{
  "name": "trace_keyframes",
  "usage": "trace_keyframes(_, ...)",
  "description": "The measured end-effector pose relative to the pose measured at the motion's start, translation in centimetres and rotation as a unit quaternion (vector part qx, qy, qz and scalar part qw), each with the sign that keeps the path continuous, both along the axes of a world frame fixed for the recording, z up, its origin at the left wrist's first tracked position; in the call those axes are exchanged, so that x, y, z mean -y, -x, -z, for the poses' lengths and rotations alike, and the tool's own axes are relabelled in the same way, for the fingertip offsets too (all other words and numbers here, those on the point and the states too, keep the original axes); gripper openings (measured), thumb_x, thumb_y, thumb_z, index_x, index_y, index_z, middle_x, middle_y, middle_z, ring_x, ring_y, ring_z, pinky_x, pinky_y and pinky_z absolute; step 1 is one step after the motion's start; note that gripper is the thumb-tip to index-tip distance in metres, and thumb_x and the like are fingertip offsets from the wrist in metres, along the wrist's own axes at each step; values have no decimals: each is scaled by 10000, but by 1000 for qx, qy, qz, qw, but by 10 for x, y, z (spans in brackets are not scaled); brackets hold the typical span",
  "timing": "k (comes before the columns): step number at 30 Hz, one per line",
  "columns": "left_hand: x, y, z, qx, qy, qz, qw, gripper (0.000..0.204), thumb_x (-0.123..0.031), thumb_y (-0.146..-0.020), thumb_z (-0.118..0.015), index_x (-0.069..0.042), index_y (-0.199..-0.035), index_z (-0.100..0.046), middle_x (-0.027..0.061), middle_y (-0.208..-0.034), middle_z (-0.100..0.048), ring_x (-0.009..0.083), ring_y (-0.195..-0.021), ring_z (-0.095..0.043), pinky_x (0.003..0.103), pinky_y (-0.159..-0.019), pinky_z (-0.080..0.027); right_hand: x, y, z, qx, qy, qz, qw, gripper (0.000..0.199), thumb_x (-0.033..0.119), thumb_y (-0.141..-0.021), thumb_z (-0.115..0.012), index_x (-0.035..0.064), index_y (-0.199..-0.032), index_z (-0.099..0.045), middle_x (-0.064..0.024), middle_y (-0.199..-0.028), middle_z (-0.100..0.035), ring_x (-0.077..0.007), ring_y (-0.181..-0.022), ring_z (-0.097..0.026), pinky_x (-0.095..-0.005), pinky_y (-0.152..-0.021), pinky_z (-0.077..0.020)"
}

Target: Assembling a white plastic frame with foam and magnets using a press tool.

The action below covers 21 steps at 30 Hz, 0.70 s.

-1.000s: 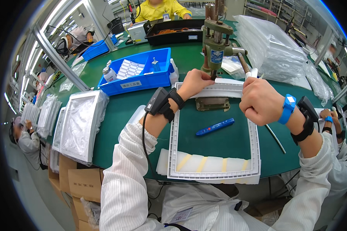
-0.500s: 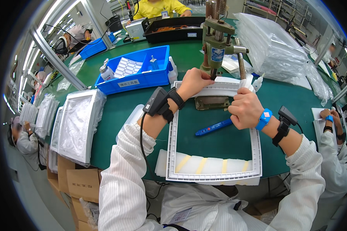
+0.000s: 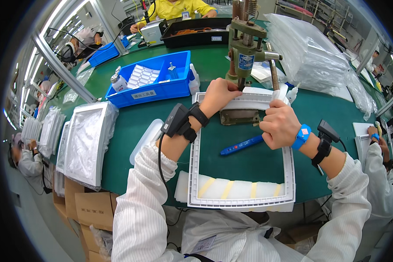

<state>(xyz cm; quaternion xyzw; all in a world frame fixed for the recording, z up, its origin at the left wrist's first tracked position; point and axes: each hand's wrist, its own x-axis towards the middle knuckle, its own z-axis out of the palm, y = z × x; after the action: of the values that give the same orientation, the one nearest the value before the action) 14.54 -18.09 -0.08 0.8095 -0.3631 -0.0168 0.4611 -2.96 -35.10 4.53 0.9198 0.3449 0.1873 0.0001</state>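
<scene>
A white rectangular plastic frame (image 3: 194, 166) lies on the green table, its far edge resting on the base (image 3: 238, 117) of a green hand press (image 3: 246, 48). My left hand (image 3: 220, 94) is closed in a pinch at that far edge, fingertips right beside the press's ram; what they hold, if anything, is hidden. My right hand (image 3: 278, 124) is a fist at the lower end of the press lever (image 3: 273, 74), around its white-wrapped handle (image 3: 282, 92). Inside the frame lies a blue pen-shaped tool (image 3: 242, 145). A white foam strip (image 3: 240, 187) with yellow bands sits under the near edge.
A blue divided tray (image 3: 133, 100) with labels and bottles stands at the left, plastic-wrapped frames (image 3: 85, 146) nearer. Stacked clear-wrapped sheets (image 3: 305, 52) fill the back right. A black bin (image 3: 196, 35) and a person in yellow (image 3: 179, 8) are beyond the press. Co-workers sit both sides.
My hands stay almost where they were at the press and its lever. Across the table, a hand of the person in yellow has come into view beside the white box.
</scene>
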Motion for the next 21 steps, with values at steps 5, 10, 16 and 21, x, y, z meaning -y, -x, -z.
trace_keyframes(5, 0, 0, 1, 25, -11, -2, 1000, 309, -212, -757, -793, 48, -915, -742, 200, -819, -729, 254, -708, -717, 325, -701, -554, 2, -4, 14, 36, -20, -8, 999, 127, 137, -559, -668, 83, -518, -560, -42, -536, -571, -219, -593, -564, -347, -819, -492)
trace_keyframes(10, -2, -2, 3, 5, -3, -5, 1000, 307, -215, -755, -792, 47, -909, -742, 200, -814, -727, 259, -701, -716, 326, -695, -553, 0, -6, 11, 45, -27, -18, 998, 141, 128, -542, -653, 88, -522, -519, -40, -529, -535, -222, -580, -541, -358, -799, -491)
trace_keyframes(16, 3, 1, 2, 30, 2, -10, 999, 274, -204, -738, -780, 22, -892, -754, 207, -799, -716, 312, -716, -710, 355, -704, -559, 5, -8, 18, 65, -16, -14, 998, 132, 138, -557, -671, 83, -519, -558, -45, -535, -570, -217, -590, -566, -349, -816, -492)
trace_keyframes(21, 0, 3, 1, 25, -12, -7, 1000, 310, -217, -756, -786, 47, -910, -740, 207, -819, -724, 275, -710, -717, 332, -700, -556, 0, -2, 12, 35, -5, 1, 999, 134, 141, -557, -674, 83, -522, -558, -45, -537, -570, -218, -593, -566, -352, -818, -491)
